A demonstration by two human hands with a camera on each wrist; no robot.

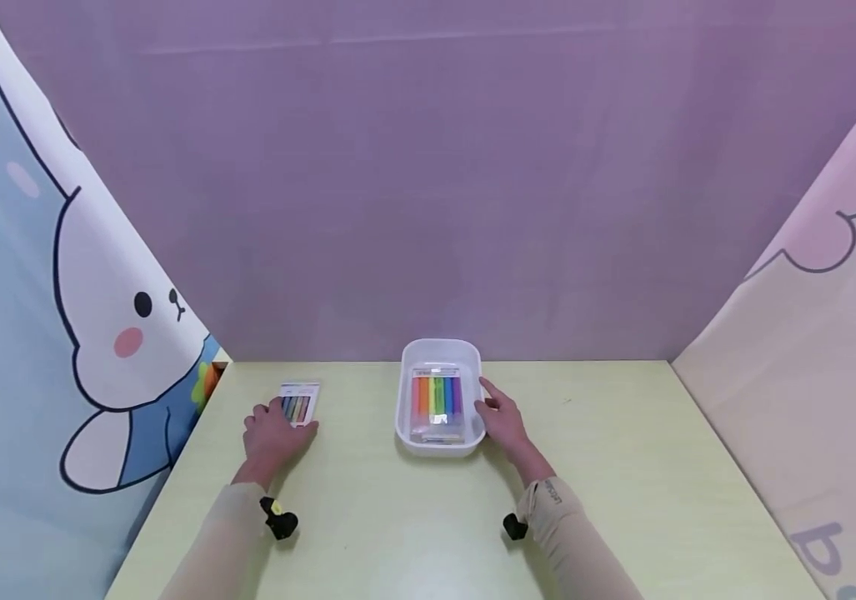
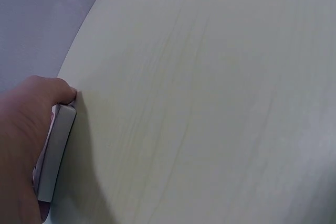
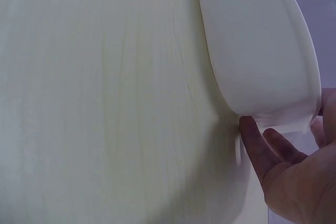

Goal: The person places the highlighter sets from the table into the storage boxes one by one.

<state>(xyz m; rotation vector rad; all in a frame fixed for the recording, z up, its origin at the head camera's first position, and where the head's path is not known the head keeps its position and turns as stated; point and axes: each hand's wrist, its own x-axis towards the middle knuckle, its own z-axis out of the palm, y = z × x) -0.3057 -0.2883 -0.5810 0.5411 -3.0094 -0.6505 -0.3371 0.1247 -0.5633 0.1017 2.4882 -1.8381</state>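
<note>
On the left of the table, my left hand (image 1: 277, 437) grips a small flat white box (image 1: 307, 389) by its sides, with a row of muted coloured sticks showing on its front. In the left wrist view, the thumb lies at one end of the box's pale edge (image 2: 58, 150). My right hand (image 1: 504, 419) holds the right wall of a white plastic tray (image 1: 438, 350), thumb near the rim and fingertips low on the side, as the right wrist view shows. Inside the tray lies a clear pack of rainbow-coloured sticks (image 1: 437, 398); their exact kind is unclear.
Both things stand toward the back of a pale wood-grain table (image 1: 390, 525). A purple cloth (image 1: 443, 183) hangs right behind the back edge. Printed cloths with a cartoon rabbit (image 1: 120, 350) and a pink shape close off the left and right sides.
</note>
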